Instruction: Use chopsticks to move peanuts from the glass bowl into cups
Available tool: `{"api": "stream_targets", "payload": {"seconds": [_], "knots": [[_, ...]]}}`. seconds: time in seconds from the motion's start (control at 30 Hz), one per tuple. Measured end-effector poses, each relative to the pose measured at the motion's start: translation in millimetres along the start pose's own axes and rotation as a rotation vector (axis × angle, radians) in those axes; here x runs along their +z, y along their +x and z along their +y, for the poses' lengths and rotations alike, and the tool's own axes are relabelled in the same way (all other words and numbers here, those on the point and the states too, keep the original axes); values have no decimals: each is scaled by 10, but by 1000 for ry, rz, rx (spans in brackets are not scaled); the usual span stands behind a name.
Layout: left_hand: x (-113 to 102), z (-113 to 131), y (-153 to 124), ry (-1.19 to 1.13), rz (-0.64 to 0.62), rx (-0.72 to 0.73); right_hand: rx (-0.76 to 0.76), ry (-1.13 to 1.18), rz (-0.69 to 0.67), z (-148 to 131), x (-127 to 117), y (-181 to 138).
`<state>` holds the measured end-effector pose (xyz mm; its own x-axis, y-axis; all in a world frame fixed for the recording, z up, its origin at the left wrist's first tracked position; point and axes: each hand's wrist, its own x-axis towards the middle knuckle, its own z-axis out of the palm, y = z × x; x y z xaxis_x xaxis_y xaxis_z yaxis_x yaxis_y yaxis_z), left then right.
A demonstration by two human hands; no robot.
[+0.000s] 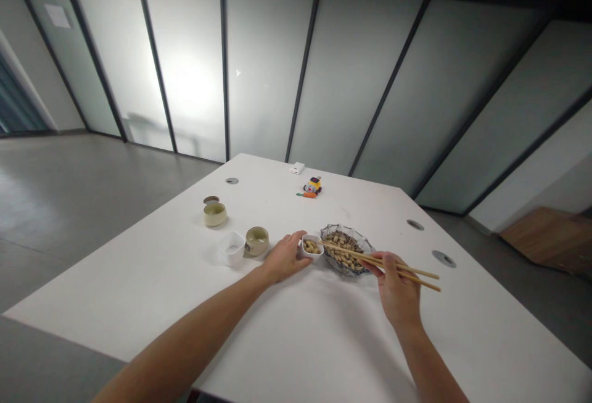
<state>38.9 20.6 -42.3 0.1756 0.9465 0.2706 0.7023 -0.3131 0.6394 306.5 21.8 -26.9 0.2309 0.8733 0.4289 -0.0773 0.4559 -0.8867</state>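
Observation:
My right hand [398, 289] grips a pair of wooden chopsticks [416, 272], their tips at the right rim of a small white bowl [312, 256]. Several peanuts [311, 246] lie in that bowl. My left hand [284, 258] is curled around the bowl's left side, thumb at the front and fingers behind. Close to its right stands a clear scalloped glass bowl [354, 272], heaped with peanuts in the shell and what look like sunflower seeds [340, 240]. The chopsticks pass over this glass bowl. Whether they pinch a peanut is too small to tell.
Left of my left hand stand a white square container [232, 249], a greenish ceramic cup [257, 241] and a second cup [215, 215] with a brown round piece [211, 200] behind. Farther back are a toy car [312, 185], an orange carrot-shaped piece [306, 195] and a white box [296, 168].

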Motion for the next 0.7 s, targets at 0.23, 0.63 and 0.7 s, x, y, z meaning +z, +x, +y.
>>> {"api": "stream_targets", "payload": {"seconds": [0.23, 0.63, 0.7], "knots": [[-19, -3, -10, -11, -12, -18, -241, -509, 106, -121, -168, 69], [4, -17, 2, -19, -6, -13, -385, -782, -13, -174, -262, 128], [7, -13, 6, -18, -10, -15, -407, -791, -61, -176, -252, 129]]}}
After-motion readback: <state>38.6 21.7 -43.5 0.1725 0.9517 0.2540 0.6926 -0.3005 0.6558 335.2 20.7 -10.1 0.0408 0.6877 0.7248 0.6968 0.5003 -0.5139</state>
